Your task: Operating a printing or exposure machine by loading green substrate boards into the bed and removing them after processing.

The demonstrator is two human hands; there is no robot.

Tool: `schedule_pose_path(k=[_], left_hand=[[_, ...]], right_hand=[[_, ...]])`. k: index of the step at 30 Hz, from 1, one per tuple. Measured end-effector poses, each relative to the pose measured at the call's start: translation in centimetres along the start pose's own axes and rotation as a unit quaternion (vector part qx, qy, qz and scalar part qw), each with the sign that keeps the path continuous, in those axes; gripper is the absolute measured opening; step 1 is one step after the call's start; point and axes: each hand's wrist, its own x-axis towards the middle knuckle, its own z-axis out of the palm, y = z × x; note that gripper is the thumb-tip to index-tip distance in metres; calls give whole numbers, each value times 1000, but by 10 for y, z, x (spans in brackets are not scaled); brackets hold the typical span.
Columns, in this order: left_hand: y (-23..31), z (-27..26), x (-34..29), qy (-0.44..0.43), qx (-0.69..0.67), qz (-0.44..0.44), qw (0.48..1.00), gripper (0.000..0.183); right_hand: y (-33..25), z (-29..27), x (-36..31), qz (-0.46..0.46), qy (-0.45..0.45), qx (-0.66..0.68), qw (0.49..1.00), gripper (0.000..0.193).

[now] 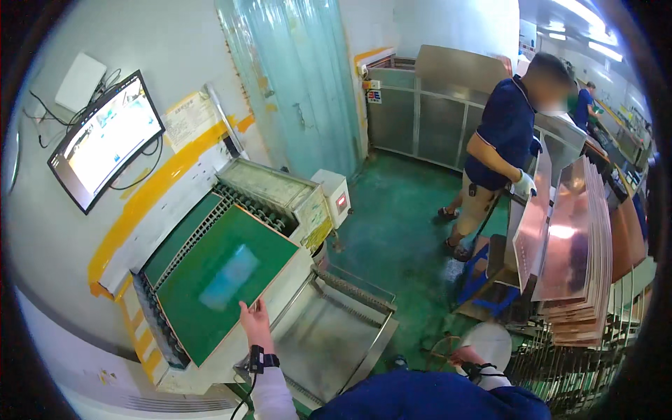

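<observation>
A large flat green panel [224,269] with a copper-coloured edge lies on the roller conveyor [168,336] at the left. My left hand [255,323] grips the panel's near right edge, fingertips closed at the rim; a dark band with a small device and cable circles that wrist. Low at the right, my right hand [467,355] hangs beside a round pale disc-like top [488,344], apart from the panel. Blur hides how its fingers are held. Another green panel [183,234] shows beyond a chain-like strip across the conveyor.
A metal-framed tray stand [329,350] stands right of the conveyor. A co-worker [500,133] in gloves handles a copper sheet [535,217] beside a rack of copper sheets [570,241]. A lit screen [105,140] hangs on the left wall; a control box [334,197] sits by the machine.
</observation>
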Motion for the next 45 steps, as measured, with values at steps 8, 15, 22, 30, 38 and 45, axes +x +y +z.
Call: schedule_pose_path(k=[8,15,22,30,38,45], left_hand=[[-12,14,10,17,-3,0,1000,34],[-3,1,14,-4,54,-15,998,41],[15,-11,29,4,79,-48,996,41],[24,-10,16,18,125,-39,991,44],[23,-15,22,13,138,-45,989,39],[40,-37,29,-10,125,-42,991,37]], right_hand=[[41,-39,14,89,80,-95,988,23],[-28,18,-38,-109,-8,-653,749,26],[35,-8,25,-120,63,-573,808,17],[13,21,8,114,210,-95,966,21],[-4,9,-9,97,179,-239,950,17],[-9,17,-20,-9,117,-416,902,17]])
